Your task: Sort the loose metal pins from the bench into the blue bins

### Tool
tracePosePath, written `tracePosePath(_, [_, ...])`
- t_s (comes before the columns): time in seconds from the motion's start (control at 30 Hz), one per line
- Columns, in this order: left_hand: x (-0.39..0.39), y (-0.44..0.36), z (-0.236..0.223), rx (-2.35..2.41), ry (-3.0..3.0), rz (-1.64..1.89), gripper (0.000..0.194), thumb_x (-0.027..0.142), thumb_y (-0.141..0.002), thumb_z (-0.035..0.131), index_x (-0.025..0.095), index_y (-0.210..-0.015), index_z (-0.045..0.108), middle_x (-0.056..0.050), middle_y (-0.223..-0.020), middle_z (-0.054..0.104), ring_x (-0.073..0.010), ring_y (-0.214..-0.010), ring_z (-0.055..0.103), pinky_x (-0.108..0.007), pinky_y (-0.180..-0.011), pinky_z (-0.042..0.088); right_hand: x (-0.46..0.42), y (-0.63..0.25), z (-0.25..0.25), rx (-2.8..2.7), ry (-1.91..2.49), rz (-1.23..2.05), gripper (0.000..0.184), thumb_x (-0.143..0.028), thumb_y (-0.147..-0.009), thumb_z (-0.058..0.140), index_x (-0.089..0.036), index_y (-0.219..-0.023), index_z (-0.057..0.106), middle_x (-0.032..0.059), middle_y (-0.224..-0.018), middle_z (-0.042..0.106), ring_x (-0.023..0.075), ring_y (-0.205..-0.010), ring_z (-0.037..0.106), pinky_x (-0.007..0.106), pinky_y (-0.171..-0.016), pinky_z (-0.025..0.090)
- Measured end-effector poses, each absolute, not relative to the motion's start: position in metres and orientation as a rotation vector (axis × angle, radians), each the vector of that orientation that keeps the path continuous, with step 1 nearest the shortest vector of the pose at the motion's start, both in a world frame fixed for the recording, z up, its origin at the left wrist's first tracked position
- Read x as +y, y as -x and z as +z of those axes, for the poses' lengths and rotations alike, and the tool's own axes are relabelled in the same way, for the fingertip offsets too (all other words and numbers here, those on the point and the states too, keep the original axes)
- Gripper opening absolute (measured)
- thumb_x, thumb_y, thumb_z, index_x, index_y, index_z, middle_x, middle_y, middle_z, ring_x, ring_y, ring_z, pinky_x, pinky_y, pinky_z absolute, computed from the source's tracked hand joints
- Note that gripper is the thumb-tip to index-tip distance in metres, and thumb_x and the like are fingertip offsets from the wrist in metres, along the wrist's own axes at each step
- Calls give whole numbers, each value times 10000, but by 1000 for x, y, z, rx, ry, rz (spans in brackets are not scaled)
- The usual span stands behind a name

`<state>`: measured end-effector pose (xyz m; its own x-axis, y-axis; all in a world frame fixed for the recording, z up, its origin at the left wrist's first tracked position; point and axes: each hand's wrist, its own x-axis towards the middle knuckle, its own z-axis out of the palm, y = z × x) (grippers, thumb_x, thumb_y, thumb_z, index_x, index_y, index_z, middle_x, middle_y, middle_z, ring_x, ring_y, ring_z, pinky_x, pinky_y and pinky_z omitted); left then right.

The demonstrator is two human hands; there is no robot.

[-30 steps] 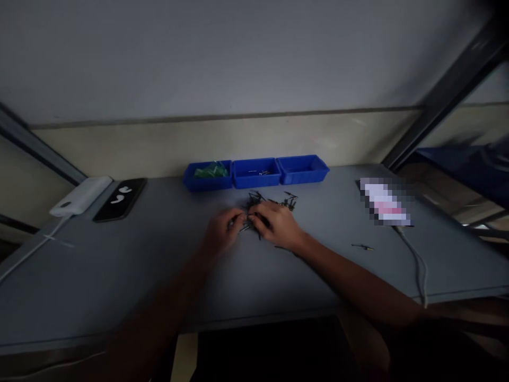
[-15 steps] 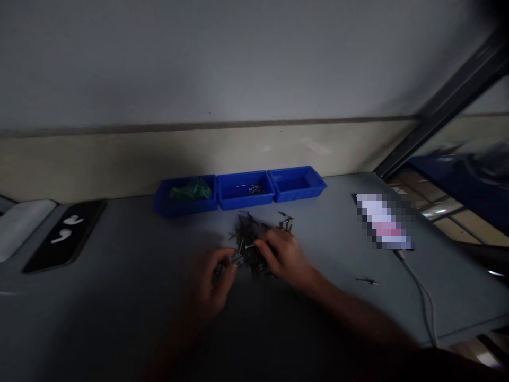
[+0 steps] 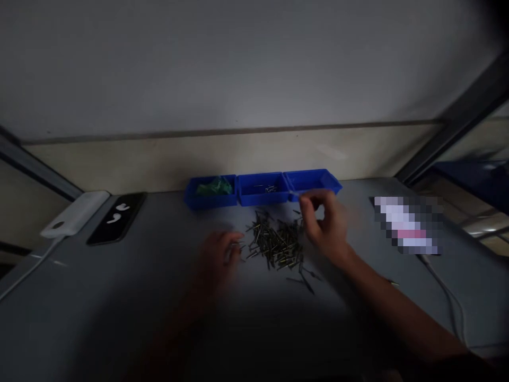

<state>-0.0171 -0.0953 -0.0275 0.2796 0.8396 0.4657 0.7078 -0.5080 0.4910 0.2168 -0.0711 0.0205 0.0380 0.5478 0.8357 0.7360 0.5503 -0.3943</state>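
Note:
A pile of thin metal pins (image 3: 274, 244), some dark and some brassy, lies on the grey table. Left of it, my left hand (image 3: 220, 257) is curled, blurred by motion, with several thin pins showing between thumb and fingers. My right hand (image 3: 328, 225) is raised at the right of the pile, thumb and forefinger pinched. A slim, pale pin seems to stick out leftward from those fingertips, in front of the right blue bin (image 3: 312, 179). The middle blue bin (image 3: 262, 199) holds a few shiny pins. What lies deeper in both hands is hidden.
A left blue bin (image 3: 210, 202) holds green plastic wrapping (image 3: 217, 187). A black phone (image 3: 115, 220) with white earbuds and a white power bank (image 3: 75, 215) lie left. A pixelated device (image 3: 407, 225) with a cable (image 3: 445, 286) lies right; one loose pin (image 3: 393, 283) is near my right forearm.
My right hand has lifted away from the pile, up and to the right, with a slim pin at its fingertips. My left hand stays left of the pile. The camera view has shifted.

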Motion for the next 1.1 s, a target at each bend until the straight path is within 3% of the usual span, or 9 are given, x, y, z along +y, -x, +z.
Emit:
tracePosePath(0.17, [-89,38,-25,1495,-2396,827,185,208,-831,485,192,-980,595,-55,-984,632,-208,-952,571,-363,-866,439,-27,-226,23,-1779,1439,-303,309,-371,-843,525,-141,-1046,555,87,-789,623,212,-726,562,357,-649,421])
tracePosePath(0.37, [-83,45,-27,1498,-2487,593,233,290,-842,517,223,-1045,610,-52,-1033,617,-208,-970,556,-358,-875,414,-51,-218,-17,-2054,1336,-116,235,-332,-871,478,-147,-945,603,99,-850,631,227,-802,555,386,-747,429])
tracePosePath(0.53, [-72,39,-20,1440,-2605,398,131,270,-845,509,226,-863,631,-22,-926,619,-199,-891,555,-370,-840,384,-75,-204,-22,-2144,1195,-48,195,-294,-873,481,-151,-890,612,77,-819,617,208,-790,540,355,-716,422])
tracePosePath(0.8, [-59,21,-27,1173,-2428,771,143,263,-867,478,184,-843,596,-22,-830,617,-164,-835,552,-292,-771,423,-87,-188,-25,-2270,994,-46,234,-267,-879,491,-145,-1055,584,74,-906,624,200,-864,526,358,-772,403])
tracePosePath(1.1, [-76,11,-39,1221,-2256,879,164,293,-846,502,190,-784,613,-1,-740,634,-136,-689,580,-248,-665,452,-95,-182,-27,-2369,893,-184,174,-182,-880,451,-154,-953,606,53,-812,605,181,-784,510,333,-692,374])
